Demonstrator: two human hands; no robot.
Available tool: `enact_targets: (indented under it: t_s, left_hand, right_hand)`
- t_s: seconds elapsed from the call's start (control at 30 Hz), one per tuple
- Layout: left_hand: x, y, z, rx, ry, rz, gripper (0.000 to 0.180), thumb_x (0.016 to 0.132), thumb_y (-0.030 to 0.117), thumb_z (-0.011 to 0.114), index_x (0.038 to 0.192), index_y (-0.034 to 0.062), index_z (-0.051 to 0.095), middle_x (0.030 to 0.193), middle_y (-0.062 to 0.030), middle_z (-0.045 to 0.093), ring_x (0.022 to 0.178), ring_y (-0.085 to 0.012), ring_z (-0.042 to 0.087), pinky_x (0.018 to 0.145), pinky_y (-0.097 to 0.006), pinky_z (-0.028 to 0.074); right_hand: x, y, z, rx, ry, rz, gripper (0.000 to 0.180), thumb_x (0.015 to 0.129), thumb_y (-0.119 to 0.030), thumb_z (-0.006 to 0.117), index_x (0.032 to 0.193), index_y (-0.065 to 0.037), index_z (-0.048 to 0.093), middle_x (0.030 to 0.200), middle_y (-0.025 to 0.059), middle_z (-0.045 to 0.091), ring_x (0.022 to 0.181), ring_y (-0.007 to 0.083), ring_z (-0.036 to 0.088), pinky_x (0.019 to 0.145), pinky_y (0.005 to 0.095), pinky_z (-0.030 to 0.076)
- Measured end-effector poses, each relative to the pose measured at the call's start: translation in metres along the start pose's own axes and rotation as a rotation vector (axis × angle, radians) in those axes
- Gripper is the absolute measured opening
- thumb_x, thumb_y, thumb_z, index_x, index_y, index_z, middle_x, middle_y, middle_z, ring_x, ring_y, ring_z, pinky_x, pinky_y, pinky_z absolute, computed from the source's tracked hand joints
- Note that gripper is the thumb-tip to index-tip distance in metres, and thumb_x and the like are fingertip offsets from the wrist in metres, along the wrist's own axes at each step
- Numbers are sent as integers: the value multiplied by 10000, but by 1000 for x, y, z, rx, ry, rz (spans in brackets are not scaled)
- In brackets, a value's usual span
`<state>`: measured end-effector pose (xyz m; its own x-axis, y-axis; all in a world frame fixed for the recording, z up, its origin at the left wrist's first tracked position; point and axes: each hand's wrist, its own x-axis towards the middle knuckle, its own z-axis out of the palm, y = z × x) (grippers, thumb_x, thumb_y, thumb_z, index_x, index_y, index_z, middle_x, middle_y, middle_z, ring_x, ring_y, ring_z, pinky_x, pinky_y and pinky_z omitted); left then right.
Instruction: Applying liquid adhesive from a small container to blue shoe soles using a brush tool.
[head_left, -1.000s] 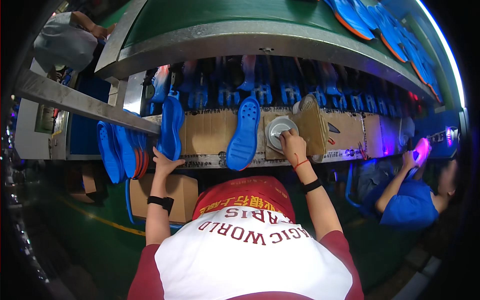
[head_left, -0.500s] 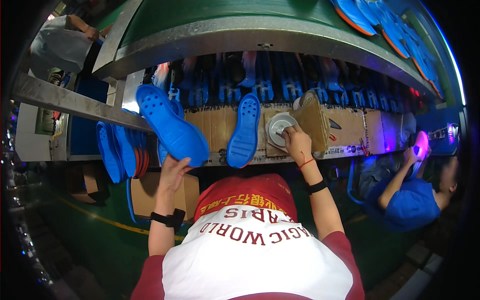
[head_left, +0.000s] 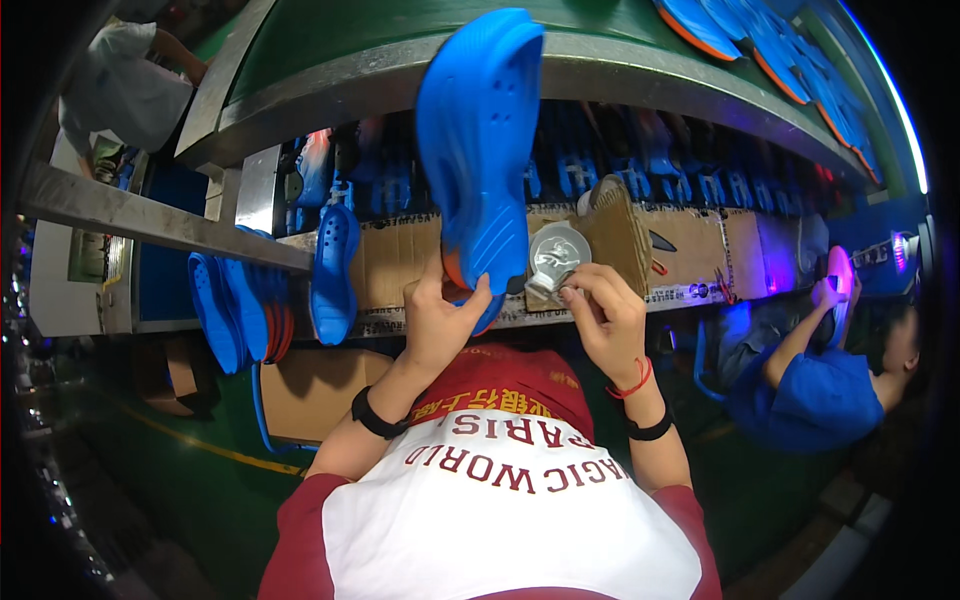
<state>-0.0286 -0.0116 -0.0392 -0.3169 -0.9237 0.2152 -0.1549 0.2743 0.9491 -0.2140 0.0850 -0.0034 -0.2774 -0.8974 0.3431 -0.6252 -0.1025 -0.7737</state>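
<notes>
A blue shoe sole with holes and an orange edge stands tilted up before me. Thumb and fingers of my left hand are closed on its near end. Behind it, partly hidden, another blue sole lies on the bench. At the near rim of a small round dish with whitish, shiny contents is my right hand. Its thumb and fingers are pinched together; whatever is between them is too small to make out. Left of the held sole, a further blue sole leans at the bench edge.
Cardboard covers the bench, with scissors right of a cardboard flap. A metal-edged green conveyor runs above, carrying blue soles. More soles stand at left. A co-worker in blue sits at right.
My left hand has brought its sole rightward, tipped up, in front of the sole lying on the bench. My right hand has drawn back from inside the dish to its near rim.
</notes>
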Motion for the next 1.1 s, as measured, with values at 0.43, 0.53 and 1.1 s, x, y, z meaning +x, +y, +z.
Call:
enact_targets:
  t_s: [0.43, 0.53, 1.1]
  left_hand:
    - [0, 21, 5, 56, -21, 90, 509, 776, -2, 656, 1252, -69, 489, 924, -199, 672, 784, -246, 699, 678, -322, 568]
    - [-1, 20, 3, 72, -19, 116, 514, 776, -6, 656, 1257, -67, 486, 929, -203, 671, 786, -247, 699, 678, -318, 570]
    - [4, 23, 9, 37, -41, 93, 529, 764, 0, 670, 1252, -85, 486, 910, -216, 669, 797, -267, 697, 709, -331, 567]
  right_hand:
    - [1, -9, 12, -128, -30, -88, 124, 767, -21, 683, 881, -28, 635, 879, 111, 633, 690, 292, 645, 590, 340, 515]
    - [2, -10, 13, -72, -17, -90, 119, 769, -22, 683, 877, -23, 634, 858, 109, 636, 689, 293, 645, 589, 341, 514]
    - [5, -8, 0, -249, 31, -48, 87, 786, -24, 668, 867, -17, 639, 883, 121, 645, 693, 296, 641, 598, 343, 507]
